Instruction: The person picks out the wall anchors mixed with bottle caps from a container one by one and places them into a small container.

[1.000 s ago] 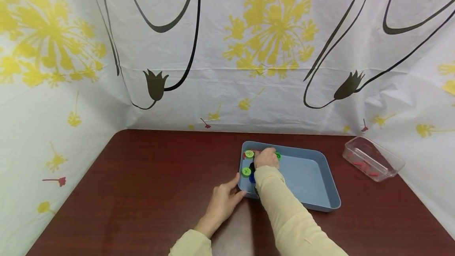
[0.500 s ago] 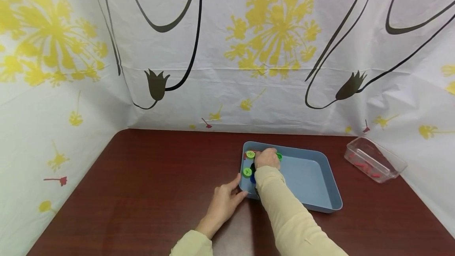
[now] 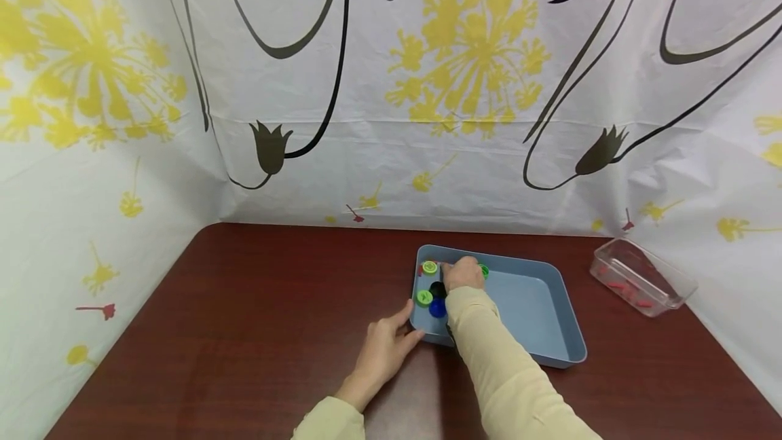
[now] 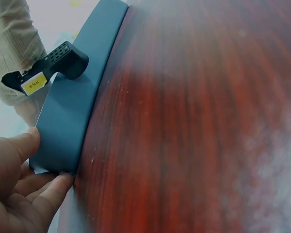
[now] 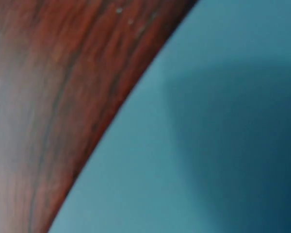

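Tray: the blue tray [image 3: 531,304] lies right of centre on the counter [image 3: 293,318], towards the far edge, set slightly askew.
Left hand: this hand [image 3: 381,348] holds the tray's near left corner, thumb and fingers on the walls either side of it.
Right hand: this hand [image 3: 463,273] is over the tray's far left part; its fingertips are hidden, so I cannot tell whether they grip anything.
Discs: in the tray's left part, a yellow-green disc [image 3: 430,267] is far, a light green disc [image 3: 424,298] nearer, a blue disc [image 3: 437,308] right of that, a black disc [image 3: 437,289] just beyond the blue.
Green ring: the green ring [image 3: 485,271] shows right of the right hand.
Clear box: at far right, the clear box [image 3: 662,304] contains red pieces [image 3: 620,286].
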A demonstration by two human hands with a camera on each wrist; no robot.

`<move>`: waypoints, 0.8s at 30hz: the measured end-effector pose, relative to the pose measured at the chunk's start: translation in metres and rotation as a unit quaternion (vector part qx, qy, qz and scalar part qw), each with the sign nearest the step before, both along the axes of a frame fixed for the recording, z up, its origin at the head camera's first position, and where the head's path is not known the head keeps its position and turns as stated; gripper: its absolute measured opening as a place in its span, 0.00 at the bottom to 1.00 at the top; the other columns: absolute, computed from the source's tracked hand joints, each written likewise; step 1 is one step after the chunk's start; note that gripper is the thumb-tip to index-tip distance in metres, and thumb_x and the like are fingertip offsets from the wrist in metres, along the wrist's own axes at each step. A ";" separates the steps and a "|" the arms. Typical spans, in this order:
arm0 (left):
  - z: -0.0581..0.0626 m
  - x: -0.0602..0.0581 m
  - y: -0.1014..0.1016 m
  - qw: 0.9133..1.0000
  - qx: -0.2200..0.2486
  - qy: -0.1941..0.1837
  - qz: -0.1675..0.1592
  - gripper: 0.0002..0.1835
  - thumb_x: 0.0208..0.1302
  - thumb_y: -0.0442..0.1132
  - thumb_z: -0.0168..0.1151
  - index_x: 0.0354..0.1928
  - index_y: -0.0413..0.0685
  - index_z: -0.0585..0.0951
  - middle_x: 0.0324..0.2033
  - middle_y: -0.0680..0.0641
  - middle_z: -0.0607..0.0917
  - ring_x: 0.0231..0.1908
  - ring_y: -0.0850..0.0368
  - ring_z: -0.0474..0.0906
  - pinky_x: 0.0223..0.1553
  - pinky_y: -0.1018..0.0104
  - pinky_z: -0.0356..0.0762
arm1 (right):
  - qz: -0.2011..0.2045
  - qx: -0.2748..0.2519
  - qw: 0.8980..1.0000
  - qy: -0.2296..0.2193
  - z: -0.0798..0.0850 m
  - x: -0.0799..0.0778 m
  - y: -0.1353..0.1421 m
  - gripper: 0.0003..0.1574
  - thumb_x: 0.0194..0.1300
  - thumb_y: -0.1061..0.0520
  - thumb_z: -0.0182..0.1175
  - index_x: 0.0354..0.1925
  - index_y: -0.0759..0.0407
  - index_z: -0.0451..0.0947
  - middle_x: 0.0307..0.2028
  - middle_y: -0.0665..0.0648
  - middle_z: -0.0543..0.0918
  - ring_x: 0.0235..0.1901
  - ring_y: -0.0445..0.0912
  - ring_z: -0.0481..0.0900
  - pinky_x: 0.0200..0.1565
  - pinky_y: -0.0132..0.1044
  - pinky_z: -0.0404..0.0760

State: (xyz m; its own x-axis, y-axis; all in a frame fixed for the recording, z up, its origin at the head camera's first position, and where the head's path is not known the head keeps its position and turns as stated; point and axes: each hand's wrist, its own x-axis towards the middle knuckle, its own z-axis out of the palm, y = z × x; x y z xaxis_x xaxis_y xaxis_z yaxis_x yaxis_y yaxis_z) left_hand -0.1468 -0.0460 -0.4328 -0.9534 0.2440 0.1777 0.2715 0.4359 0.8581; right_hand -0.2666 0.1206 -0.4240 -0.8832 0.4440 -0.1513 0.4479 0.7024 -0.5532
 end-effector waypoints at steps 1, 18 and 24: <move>0.000 0.000 0.000 1.000 0.000 -0.002 0.001 0.30 0.61 0.41 0.64 0.64 0.39 0.69 0.58 0.39 0.75 0.48 0.49 0.81 0.43 0.62 0.81 | 0.002 0.003 1.000 -0.001 -0.001 -0.001 0.000 0.38 0.65 0.45 0.56 0.54 0.79 0.63 0.45 0.76 0.76 0.46 0.64 0.77 0.47 0.53 0.78; 0.002 -0.001 0.002 1.000 -0.014 -0.020 0.006 0.29 0.62 0.40 0.63 0.64 0.44 0.70 0.57 0.41 0.76 0.47 0.52 0.82 0.43 0.63 0.81 | -0.006 0.013 1.000 0.021 -0.003 -0.001 -0.004 0.38 0.69 0.48 0.51 0.58 0.81 0.58 0.39 0.77 0.78 0.40 0.63 0.81 0.41 0.53 0.80; 0.001 -0.001 0.001 1.000 -0.017 -0.016 0.009 0.28 0.62 0.40 0.63 0.64 0.44 0.70 0.57 0.41 0.77 0.47 0.52 0.82 0.43 0.63 0.81 | -0.022 0.008 0.999 0.032 -0.007 -0.002 -0.007 0.30 0.69 0.50 0.51 0.51 0.78 0.63 0.37 0.75 0.79 0.38 0.62 0.81 0.39 0.53 0.81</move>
